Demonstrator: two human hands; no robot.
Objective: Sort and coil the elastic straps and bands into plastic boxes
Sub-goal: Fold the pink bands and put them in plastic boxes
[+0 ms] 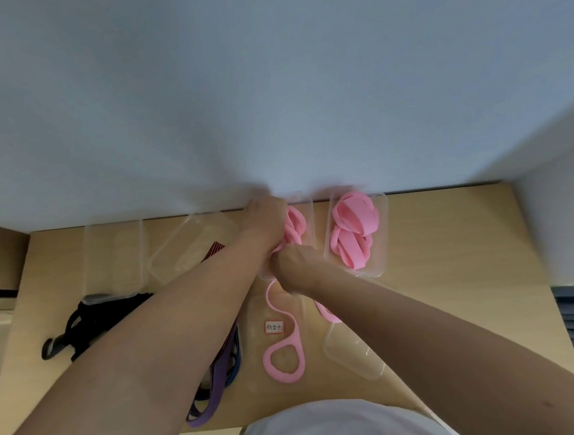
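Two boxes hold pink: the right box (385, 244) is full of pink bands (355, 232); your left hand (266, 215) and right hand (294, 264) both clutch one pink strap (294, 227) in the middle box (308, 212). Its looped tail trails on the table (446, 246).

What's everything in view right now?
filled box: one, clear, far right, holding pink bands
pink bands: several, pink, coiled inside it
middle box: one, clear, under both hands
pink strap: one, pink, trailing from middle box to loop near table edge
empty boxes: two, clear, far left
clear tray: one, near right
black straps: bundle, black, left
purple bands: several, purple and blue, under left forearm
striped strap: one, red-black, beyond left forearm
label: one, white, centre
table: one, tan
left hand: over middle box, blurred
right hand: grips pink strap
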